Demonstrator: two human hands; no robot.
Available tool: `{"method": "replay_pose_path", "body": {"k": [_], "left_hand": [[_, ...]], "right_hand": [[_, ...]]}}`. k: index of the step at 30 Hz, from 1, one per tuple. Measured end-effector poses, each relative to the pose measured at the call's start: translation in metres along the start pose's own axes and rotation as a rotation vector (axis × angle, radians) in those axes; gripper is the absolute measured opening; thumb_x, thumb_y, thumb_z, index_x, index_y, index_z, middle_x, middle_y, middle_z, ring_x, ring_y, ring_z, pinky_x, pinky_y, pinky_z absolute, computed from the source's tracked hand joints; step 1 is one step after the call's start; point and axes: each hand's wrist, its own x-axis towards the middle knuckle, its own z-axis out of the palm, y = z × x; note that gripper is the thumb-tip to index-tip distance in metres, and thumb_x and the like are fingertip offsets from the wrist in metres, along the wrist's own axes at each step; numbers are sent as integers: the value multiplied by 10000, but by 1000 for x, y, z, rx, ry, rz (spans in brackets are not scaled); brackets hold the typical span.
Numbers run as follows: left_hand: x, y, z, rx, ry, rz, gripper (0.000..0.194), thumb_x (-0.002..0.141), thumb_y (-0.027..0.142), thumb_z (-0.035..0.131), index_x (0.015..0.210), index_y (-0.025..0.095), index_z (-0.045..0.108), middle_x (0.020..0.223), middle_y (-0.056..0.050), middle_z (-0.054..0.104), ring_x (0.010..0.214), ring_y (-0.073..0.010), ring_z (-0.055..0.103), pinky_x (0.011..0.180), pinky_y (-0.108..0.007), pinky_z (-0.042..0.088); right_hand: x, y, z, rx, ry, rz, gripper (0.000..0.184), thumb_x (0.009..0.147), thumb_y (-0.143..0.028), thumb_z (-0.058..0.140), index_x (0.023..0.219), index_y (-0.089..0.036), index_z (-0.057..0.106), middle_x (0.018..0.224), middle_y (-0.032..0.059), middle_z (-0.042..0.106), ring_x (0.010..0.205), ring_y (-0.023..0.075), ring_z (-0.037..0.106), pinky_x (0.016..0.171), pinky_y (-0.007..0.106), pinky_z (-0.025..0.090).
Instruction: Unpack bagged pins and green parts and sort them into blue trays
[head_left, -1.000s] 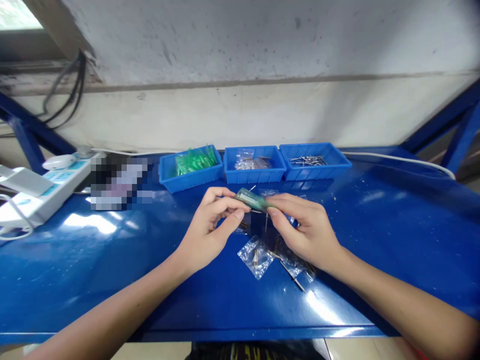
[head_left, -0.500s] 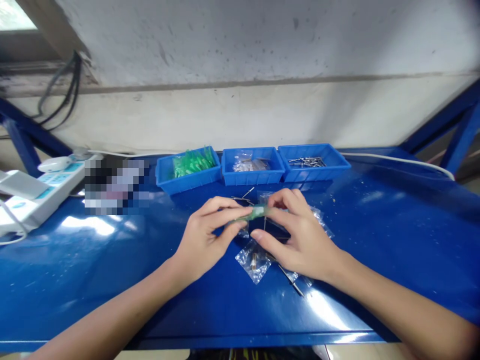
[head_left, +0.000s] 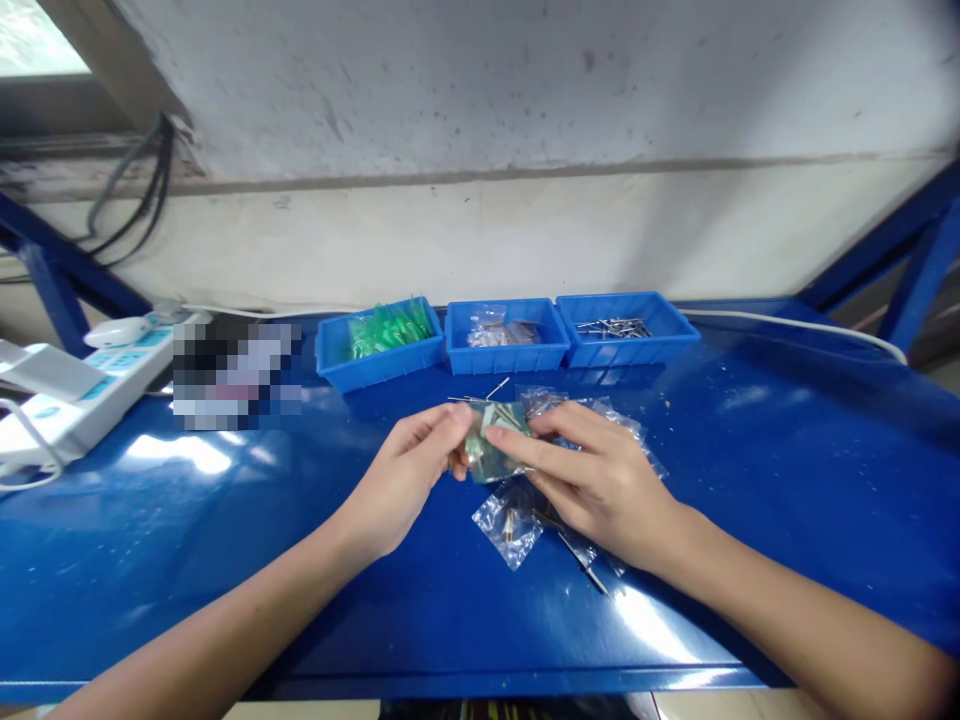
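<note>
A small green-tinted plastic bag (head_left: 487,462) hangs over the middle of the table, with pale and metallic bits showing in it. My left hand (head_left: 409,470) pinches its left edge between thumb and fingers. My right hand (head_left: 607,480) grips the bag's right side, its index finger lying across the front and its thumb mostly hidden. Below them on the table rests a clear plastic bag (head_left: 491,515) with a small brass-coloured part (head_left: 509,524) in it. Close to my right hand lies a pop rivet (head_left: 589,570).
At the back stand a blue bin of green bags (head_left: 379,372), a blue bin of clear bags (head_left: 510,357) and a blue bin of rivets (head_left: 637,347). More clear bags (head_left: 626,420) lie behind my right hand. A white power strip (head_left: 97,400) sits at left beside a blurred-out patch.
The green bag has turned from edge-on to face me. My left hand has shifted its pinch to the left edge, and my right index finger has moved onto the bag's front.
</note>
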Motion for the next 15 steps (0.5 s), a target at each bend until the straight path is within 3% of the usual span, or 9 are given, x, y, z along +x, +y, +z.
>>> {"method": "replay_pose_path", "body": {"k": [4,7,9,12,15], "left_hand": [[2,-3,0,-2,51,-1,125,819,275,611,846,157,644,800,-26,608,664,-110,504,623,-229,436],[0,-6,-1,115,157,126,118,825,242,610,923,184,642,844,-18,655,738,-129,563,692,-245,459],[-1,-7,-3,228,207,242,122,835,219,601,950,210,639,909,-17,659,811,-146,589,739,-262,469],[-4,-7,-5,454,231,501,154,840,144,578,917,242,669,949,-17,629,863,-149,592,757,-269,481],[-6,-9,-4,707,150,755,253,822,72,565,928,267,688,970,-27,599,882,-147,581,758,-272,496]], "right_hand": [[-3,-2,2,18,-20,37,398,847,-64,465,1181,-237,595,1132,122,530,1008,216,516,774,389,491],[-2,-7,0,99,-4,184,396,807,-141,553,1189,-237,591,1267,134,402,1195,279,395,878,459,451],[1,-10,-4,188,14,297,369,791,-255,612,1157,-217,613,1252,141,372,1230,300,346,913,472,424],[7,-12,-9,435,2,435,265,863,-391,518,942,-192,673,1030,105,488,1023,230,494,828,399,463],[11,-12,-8,682,-42,589,382,915,-397,419,662,-173,597,686,15,504,637,125,497,581,266,446]]}}
